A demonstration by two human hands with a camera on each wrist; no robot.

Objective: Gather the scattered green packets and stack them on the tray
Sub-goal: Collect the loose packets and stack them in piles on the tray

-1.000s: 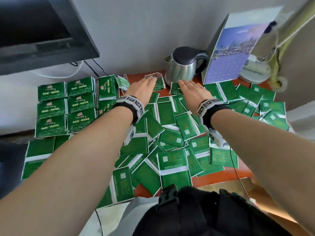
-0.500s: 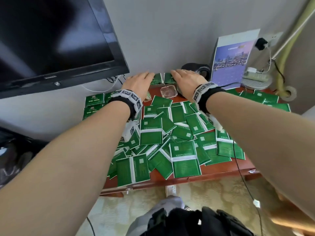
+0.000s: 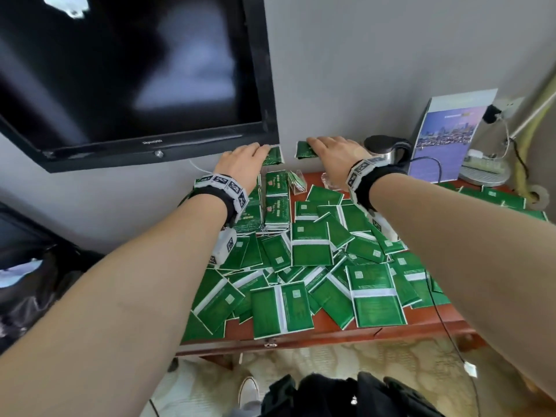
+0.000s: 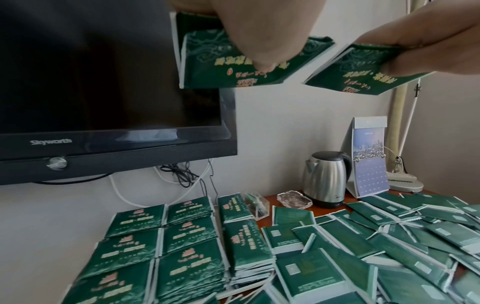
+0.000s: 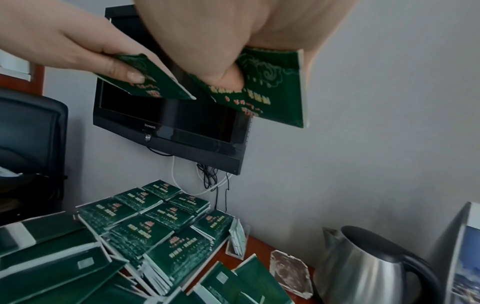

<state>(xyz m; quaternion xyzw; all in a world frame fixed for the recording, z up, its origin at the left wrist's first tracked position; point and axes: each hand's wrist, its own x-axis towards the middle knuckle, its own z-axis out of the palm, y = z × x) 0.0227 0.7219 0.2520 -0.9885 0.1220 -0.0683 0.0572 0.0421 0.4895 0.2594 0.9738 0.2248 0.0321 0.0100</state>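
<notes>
Many green packets (image 3: pixel 331 266) lie scattered over the red-brown table (image 3: pixel 331 337). At its back left, neat stacks of packets (image 3: pixel 275 203) stand in rows and hide whatever is under them. Both hands are raised above the table's back edge, near the wall. My left hand (image 3: pixel 261 153) pinches one green packet (image 3: pixel 274 156), with the thumb under it in the left wrist view (image 4: pixel 233 67). My right hand (image 3: pixel 313 145) pinches a second packet (image 3: pixel 304 151), seen printed side down in the right wrist view (image 5: pixel 272 92). The two held packets hang side by side, a small gap apart.
A black TV (image 3: pixel 129 70) hangs on the wall just left of the hands. A steel kettle (image 3: pixel 388 150), a desk calendar (image 3: pixel 445 136), a glass ashtray (image 4: pixel 293 200) and a clear holder (image 3: pixel 296 182) stand at the table's back. A black chair (image 3: pixel 30 266) is at the left.
Both hands have risen from the back of the table, each lifting a green packet up toward the wall. The head view has pulled back and tilted up.
</notes>
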